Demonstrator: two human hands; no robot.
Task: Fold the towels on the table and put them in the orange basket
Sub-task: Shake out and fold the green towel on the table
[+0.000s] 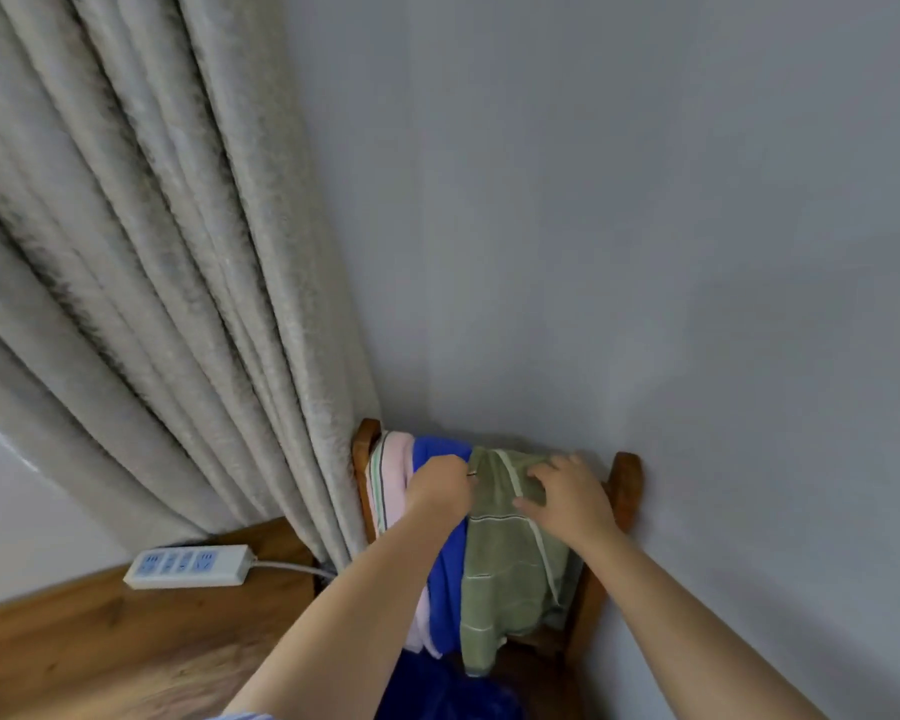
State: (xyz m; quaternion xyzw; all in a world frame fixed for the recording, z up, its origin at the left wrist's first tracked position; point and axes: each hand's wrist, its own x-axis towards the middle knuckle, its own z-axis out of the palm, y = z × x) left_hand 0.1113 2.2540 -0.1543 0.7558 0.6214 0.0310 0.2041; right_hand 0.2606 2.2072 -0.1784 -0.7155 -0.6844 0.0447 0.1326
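Observation:
Three towels hang side by side over the back of a wooden chair (625, 491) against the wall: a pink striped towel (390, 480) on the left, a blue towel (450, 579) in the middle and a green striped towel (510, 574) on the right. My left hand (437, 485) is curled at the top of the rail, gripping the green towel's left top edge beside the blue one. My right hand (572, 498) lies on the green towel's upper right part with its fingers bent into the cloth. The orange basket is out of view.
A grey curtain (152, 278) hangs on the left and touches the chair. The grey wall (645, 226) is directly behind the chair. A white power strip (191, 566) with a cable lies on the wooden floor (100, 646). More dark blue cloth (437, 688) lies on the seat.

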